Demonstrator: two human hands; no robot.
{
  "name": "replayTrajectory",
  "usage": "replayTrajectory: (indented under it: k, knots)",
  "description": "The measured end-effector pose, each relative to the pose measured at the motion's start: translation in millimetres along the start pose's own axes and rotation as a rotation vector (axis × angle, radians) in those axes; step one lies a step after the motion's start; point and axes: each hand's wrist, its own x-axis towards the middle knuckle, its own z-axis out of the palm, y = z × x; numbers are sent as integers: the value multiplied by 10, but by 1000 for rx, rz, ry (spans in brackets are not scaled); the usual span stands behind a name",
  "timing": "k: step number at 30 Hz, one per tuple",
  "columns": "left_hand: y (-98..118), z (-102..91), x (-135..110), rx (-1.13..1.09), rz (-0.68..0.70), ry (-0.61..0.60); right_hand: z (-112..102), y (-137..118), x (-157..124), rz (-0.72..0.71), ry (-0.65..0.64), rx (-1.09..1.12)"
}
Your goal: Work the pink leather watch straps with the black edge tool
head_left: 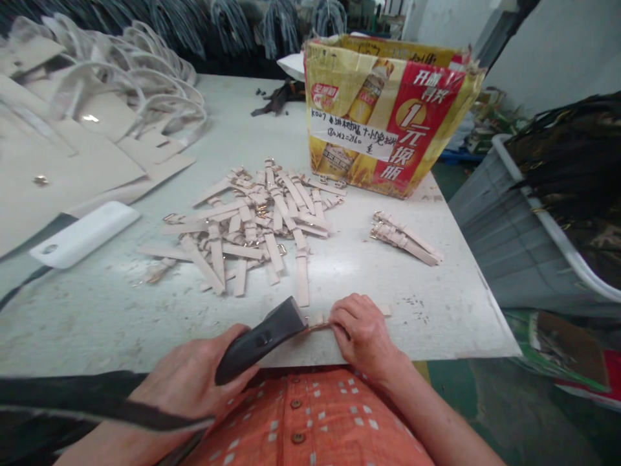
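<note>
My left hand (194, 375) is wrapped round a black handheld tool (264, 340), shaped somewhat like a hair clipper; its exact kind is unclear. The tool's wide head points right, close to or touching one end of a beige buckle strap (317, 320). Fingers closed, my right hand (359, 333) grips that strap near the table's front edge and covers its middle. Just beyond both hands lies a loose pile of similar buckle straps (252, 223) with gold-coloured metal parts. A small, neater bundle of straps (405, 238) rests to the right.
A yellow and red cardboard box (349, 123) stands at the back of the white table (451, 323). Beige bag pieces with handles (72, 142) cover the left side, near a white flat object (85, 234). A grey bin (514, 246) full of dark items stands beyond the right edge.
</note>
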Motion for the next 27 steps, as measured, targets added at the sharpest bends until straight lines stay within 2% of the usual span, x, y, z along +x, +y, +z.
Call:
replayTrajectory:
  k: [7, 13, 21, 25, 27]
  knots:
    - [19, 75, -40, 69, 9, -165, -79, -3, -72, -13, -9, 239]
    - [173, 44, 19, 125, 18, -239, -88, 53, -58, 62, -59, 280]
    - [367, -76, 163, 173, 45, -259, -43, 47, -17, 101, -79, 233]
    - [478, -164, 69, 162, 52, -215, -31, 48, -55, 38, -58, 199]
    - [524, -192, 3, 165, 68, -211, -13, 134, -102, -10, -42, 182]
